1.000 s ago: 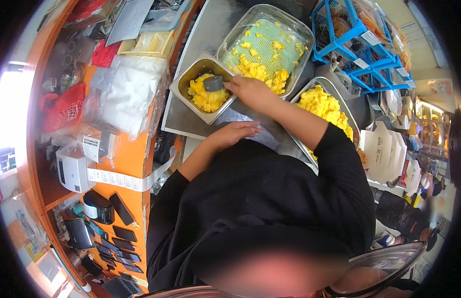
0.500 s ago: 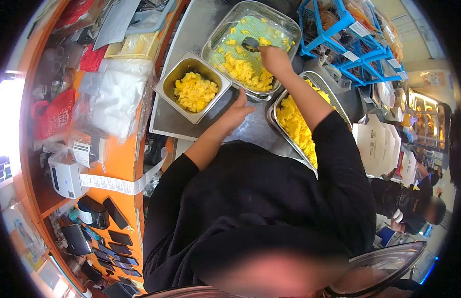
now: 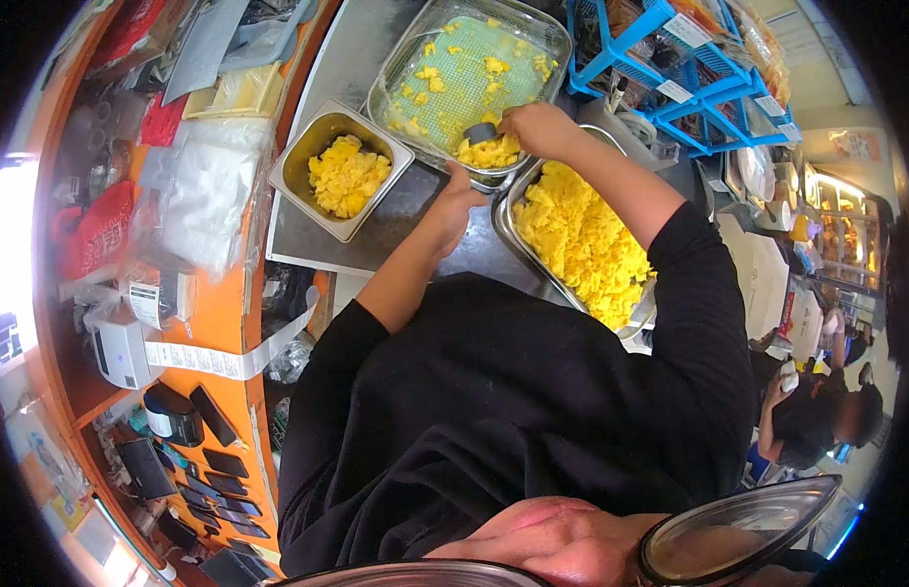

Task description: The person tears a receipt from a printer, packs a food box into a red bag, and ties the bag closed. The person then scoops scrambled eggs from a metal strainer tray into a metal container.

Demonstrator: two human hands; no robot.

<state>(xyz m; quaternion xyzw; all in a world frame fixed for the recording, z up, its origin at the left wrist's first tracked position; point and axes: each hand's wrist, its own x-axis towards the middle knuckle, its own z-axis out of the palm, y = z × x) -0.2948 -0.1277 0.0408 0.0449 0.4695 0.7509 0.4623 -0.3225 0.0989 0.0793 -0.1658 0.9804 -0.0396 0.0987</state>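
My right hand (image 3: 539, 129) is closed on a small dark scoop (image 3: 481, 133), which rests in yellow scrambled egg (image 3: 490, 153) at the near end of a clear-walled tray (image 3: 374, 103) with a green mesh bottom. At that tray's near edge, my left hand (image 3: 454, 209) has its thumb on the rim; whether the fingers grip it is unclear. To the left stands a square metal pan (image 3: 282, 179) with a mound of egg (image 3: 348, 177). A longer metal tray (image 3: 511, 231), heaped with egg (image 3: 584, 247), lies under my right forearm.
Blue wire baskets (image 3: 626, 61) hold packets at the upper right. On the left, an orange counter (image 3: 241, 311) carries plastic bags, a label printer (image 3: 125, 347) and several phones. White boxes (image 3: 753, 279) stand at the right. Another person (image 3: 812, 411) is further back.
The scoop has gone from the square pan to the mesh-bottomed tray, then down into its near egg pile. My left hand has moved to that tray's edge. The whole view has shifted.
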